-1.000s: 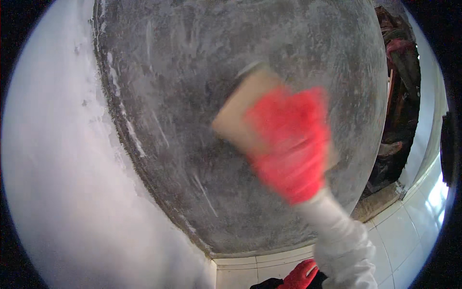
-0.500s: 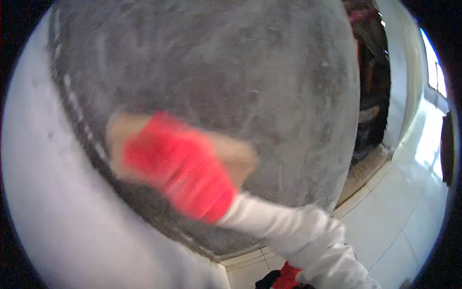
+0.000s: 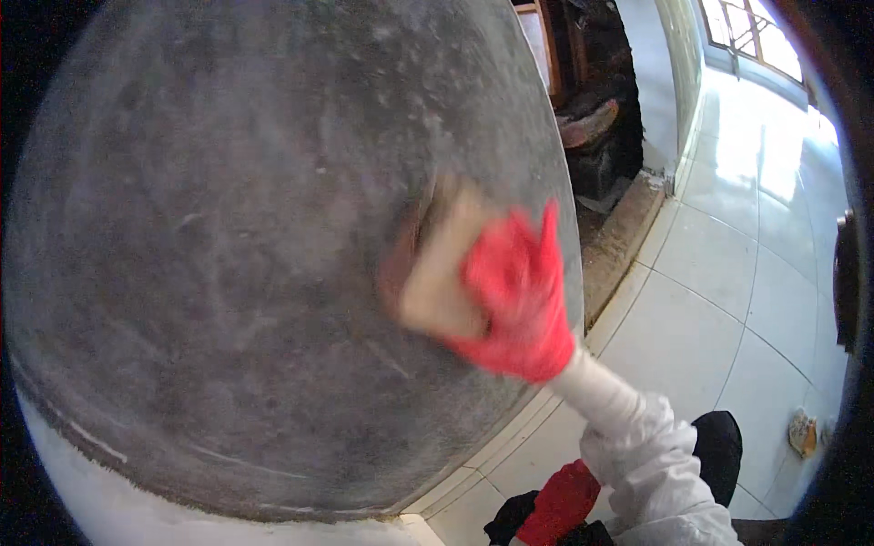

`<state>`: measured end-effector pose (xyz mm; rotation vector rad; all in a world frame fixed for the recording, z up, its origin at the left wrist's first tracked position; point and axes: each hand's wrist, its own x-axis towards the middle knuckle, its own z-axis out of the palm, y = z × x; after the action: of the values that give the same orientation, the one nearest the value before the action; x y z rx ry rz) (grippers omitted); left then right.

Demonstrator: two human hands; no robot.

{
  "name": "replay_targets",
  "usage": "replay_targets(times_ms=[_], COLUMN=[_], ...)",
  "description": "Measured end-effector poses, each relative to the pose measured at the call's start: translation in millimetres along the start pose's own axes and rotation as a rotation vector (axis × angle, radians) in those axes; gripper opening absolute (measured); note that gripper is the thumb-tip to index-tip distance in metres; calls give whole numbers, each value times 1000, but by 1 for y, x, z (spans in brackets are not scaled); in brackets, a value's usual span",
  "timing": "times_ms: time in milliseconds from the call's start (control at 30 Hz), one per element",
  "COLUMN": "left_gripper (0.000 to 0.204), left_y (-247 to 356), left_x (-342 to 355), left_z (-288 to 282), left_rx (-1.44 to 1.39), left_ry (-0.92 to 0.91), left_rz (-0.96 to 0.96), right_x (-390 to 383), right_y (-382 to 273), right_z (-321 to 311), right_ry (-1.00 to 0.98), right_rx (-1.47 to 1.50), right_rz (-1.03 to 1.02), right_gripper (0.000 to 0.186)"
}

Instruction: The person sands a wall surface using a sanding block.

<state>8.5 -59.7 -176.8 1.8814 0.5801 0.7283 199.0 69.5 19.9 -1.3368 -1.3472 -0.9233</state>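
Red-gloved right hand (image 3: 514, 296) grasps the tan block (image 3: 439, 278), which has shifted across the grey wall (image 3: 246, 182) from beside the white wall (image 3: 173, 528) toward the dark opening (image 3: 603, 82); the left hand's (image 3: 564, 499) grip is unclear.

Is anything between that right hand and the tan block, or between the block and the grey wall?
Nothing visible. The red-gloved right hand holds the tan block, and I see nothing between block and grey wall, though blur leaves their contact unclear.
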Motion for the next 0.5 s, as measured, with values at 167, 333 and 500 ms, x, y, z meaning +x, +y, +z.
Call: replay_targets(times_ms=[167,333,500], left_gripper=[24,23,23], left_y=[9,7,-5], left_x=[15,22,29], left_z=[1,-6,6], left_rx=[-60,-86,-187], left_ry=[-37,55,24], left_rz=[-65,-157,-189], right_x=[42,-242,-352], right_y=[79,107,130], right_z=[-22,40,56], right_ry=[355,104,98], right_rx=[-97,-42,-59], right_rz=[-43,701,1005], right_gripper=[85,97,97])
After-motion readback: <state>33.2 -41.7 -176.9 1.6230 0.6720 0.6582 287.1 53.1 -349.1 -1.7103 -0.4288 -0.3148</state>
